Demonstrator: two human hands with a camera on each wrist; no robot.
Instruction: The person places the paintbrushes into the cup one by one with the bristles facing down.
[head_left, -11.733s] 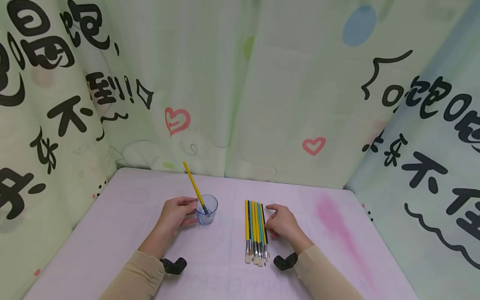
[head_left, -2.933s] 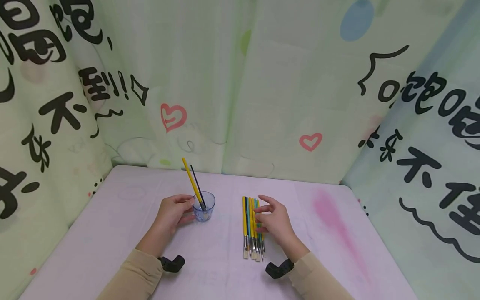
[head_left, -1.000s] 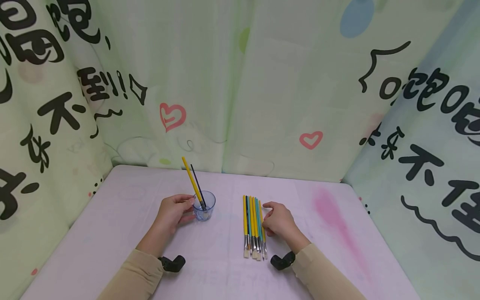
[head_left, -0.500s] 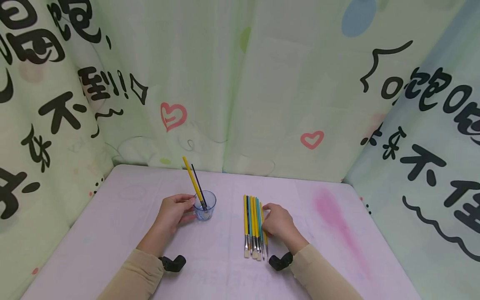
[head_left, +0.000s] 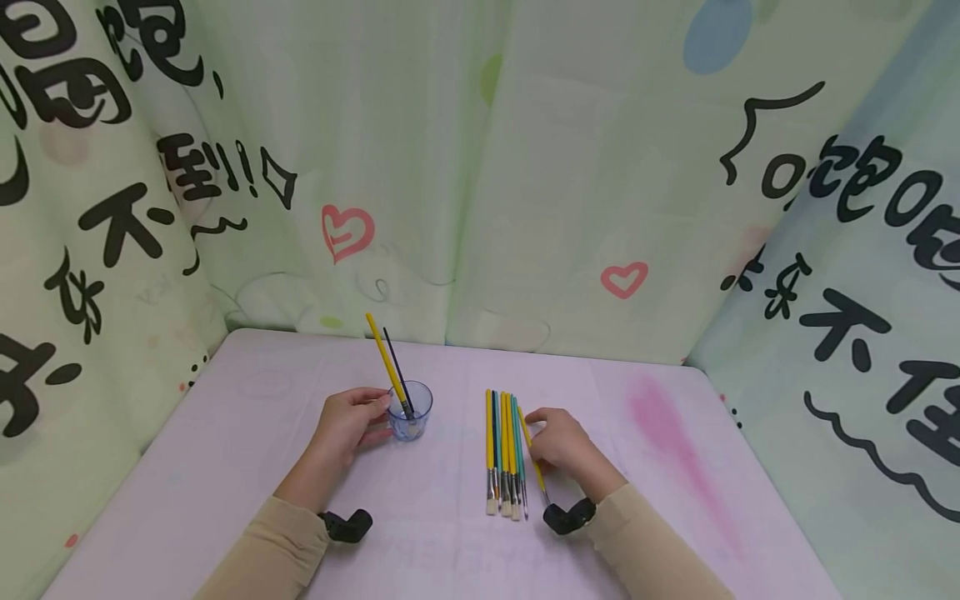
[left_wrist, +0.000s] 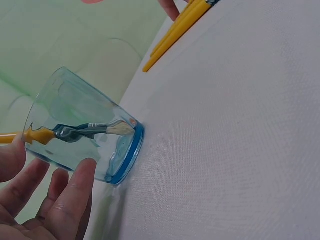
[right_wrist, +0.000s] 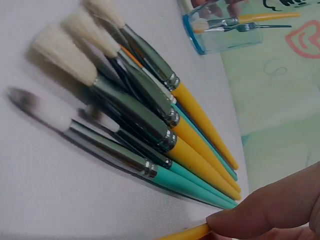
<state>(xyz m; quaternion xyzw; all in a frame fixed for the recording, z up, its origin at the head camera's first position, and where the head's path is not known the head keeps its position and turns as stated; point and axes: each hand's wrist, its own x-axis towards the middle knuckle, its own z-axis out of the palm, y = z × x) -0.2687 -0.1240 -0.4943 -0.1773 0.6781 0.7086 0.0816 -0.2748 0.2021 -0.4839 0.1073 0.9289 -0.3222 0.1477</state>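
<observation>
In the head view my left hand (head_left: 351,425) holds a clear bluish cup (head_left: 423,410), thumb at the rim and fingers along its side. A yellow paintbrush (head_left: 383,352) and a slim dark paintbrush (head_left: 393,354) lean in it, bristles down. My right hand (head_left: 561,440) pinches another yellow-handled paintbrush (head_left: 539,477), which slants apart from the row. Its handle (right_wrist: 187,233) shows beside my thumb in the right wrist view. Just left of it several yellow, teal and dark paintbrushes (head_left: 505,433) lie side by side, bristles toward me.
A pale pinkish tabletop (head_left: 465,550) lies beneath everything, with a pink smear (head_left: 686,458) at the right. Printed curtains (head_left: 525,208) enclose its back and sides. A black camera mount (head_left: 347,527) sits at my left wrist and another mount (head_left: 568,517) at my right.
Since the oldest frame the slim dark paintbrush has joined the yellow one in the cup. Lately my right hand has drawn the end yellow paintbrush away from the row, its bristle end swinging right.
</observation>
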